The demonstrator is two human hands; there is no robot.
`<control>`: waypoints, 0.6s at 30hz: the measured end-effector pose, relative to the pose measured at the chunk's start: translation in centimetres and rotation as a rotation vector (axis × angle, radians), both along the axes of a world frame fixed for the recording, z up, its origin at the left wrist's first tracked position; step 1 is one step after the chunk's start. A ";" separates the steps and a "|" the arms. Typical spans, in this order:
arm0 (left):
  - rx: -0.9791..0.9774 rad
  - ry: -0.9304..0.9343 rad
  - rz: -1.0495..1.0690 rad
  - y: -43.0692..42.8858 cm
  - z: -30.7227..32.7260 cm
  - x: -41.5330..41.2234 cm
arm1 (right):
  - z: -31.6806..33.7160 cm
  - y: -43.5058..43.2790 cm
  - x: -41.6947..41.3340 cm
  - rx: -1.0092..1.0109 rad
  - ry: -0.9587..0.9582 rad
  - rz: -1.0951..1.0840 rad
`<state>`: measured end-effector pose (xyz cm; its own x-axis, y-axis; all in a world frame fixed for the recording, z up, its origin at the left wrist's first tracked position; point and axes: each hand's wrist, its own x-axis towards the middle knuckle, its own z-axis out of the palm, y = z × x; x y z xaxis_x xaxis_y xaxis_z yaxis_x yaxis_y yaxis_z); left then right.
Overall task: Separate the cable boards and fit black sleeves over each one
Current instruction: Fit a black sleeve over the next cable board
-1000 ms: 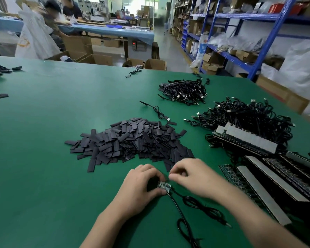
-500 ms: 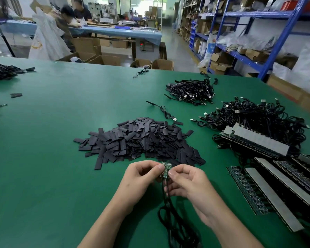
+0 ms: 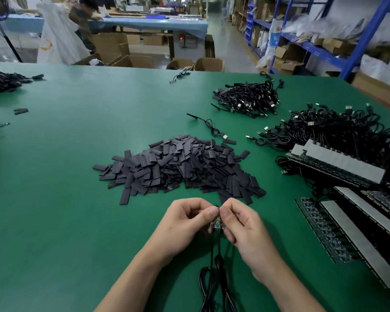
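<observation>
green bench (image 3: 54, 176), sleeve pile (image 3: 180, 165) at 12 o'clock; at 6 o'clock left hand (image 3: 185, 224) and right hand (image 3: 245, 228) each have a pinching grip on one cable board (image 3: 217, 226); likely sleeving it, next needs a straight slide along the board

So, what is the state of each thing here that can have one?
left hand: pinches the small board.
right hand: pinches the same board.
small board: held between both hands, visible part unsleeved.
cable: hangs from the board, looped.
sleeve pile: loose heap, untouched.
board strips: unseparated, lying at right.
</observation>
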<state>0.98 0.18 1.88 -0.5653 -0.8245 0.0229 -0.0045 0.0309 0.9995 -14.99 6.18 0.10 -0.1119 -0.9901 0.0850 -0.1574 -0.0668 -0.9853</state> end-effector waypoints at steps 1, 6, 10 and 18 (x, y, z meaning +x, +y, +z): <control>0.021 0.021 -0.008 0.0 0.0 0.0 | 0.0 0.0 0.1 -0.005 -0.034 0.007; 0.097 0.112 -0.044 -0.3 -0.1 0.1 | 0.6 -0.1 0.8 -0.018 -0.195 0.056; 0.124 0.180 0.054 -0.7 -0.3 0.3 | 0.7 -0.1 -0.1 -0.035 0.101 0.001; -0.030 0.200 0.207 -0.9 0.0 0.7 | 0.7 0.3 -0.3 -0.148 0.627 -0.161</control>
<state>1.70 -0.76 1.88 -0.3673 -0.9191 0.1428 0.1829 0.0792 0.9799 -15.27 6.47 0.76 -0.1424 -0.9381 0.3158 -0.7171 -0.1221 -0.6862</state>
